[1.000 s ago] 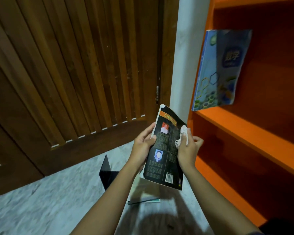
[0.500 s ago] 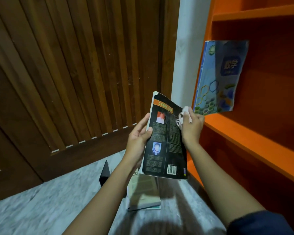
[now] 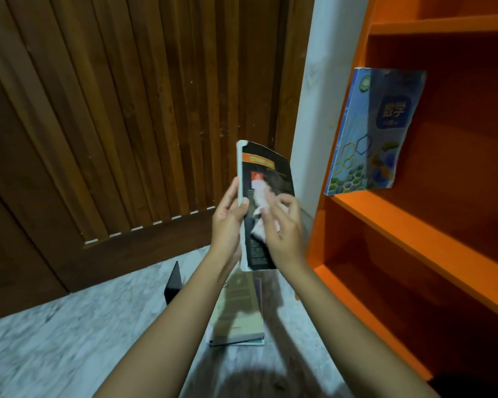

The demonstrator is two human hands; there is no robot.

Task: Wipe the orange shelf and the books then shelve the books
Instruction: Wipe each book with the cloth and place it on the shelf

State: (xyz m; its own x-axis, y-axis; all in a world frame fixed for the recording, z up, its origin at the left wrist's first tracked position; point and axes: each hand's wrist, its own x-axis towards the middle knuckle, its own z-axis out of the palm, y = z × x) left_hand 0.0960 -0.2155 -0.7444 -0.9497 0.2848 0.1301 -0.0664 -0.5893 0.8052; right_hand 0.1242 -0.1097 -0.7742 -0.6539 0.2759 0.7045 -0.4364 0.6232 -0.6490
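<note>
A black paperback book [image 3: 266, 170] with an orange title band stands upright in mid-air in front of me. My left hand [image 3: 227, 222] grips its white left edge. My right hand [image 3: 285, 234] presses a white cloth [image 3: 260, 214] flat against the book's back cover, and the cloth looks blurred. To the right rises the orange shelf [image 3: 408, 228]. A blue textbook [image 3: 374, 133] leans tilted at the left end of its middle board. A stack of pale books [image 3: 239, 314] lies on the floor under my hands.
A black metal bookend [image 3: 173, 282] stands on the grey marbled floor [image 3: 69, 340] left of the stack. A slatted wooden door [image 3: 127, 110] fills the left side, and a white wall strip [image 3: 322, 81] separates it from the shelf.
The book has turned more edge-on and risen slightly. My right hand with the cloth moved from the book's upper right corner down onto the middle of the cover.
</note>
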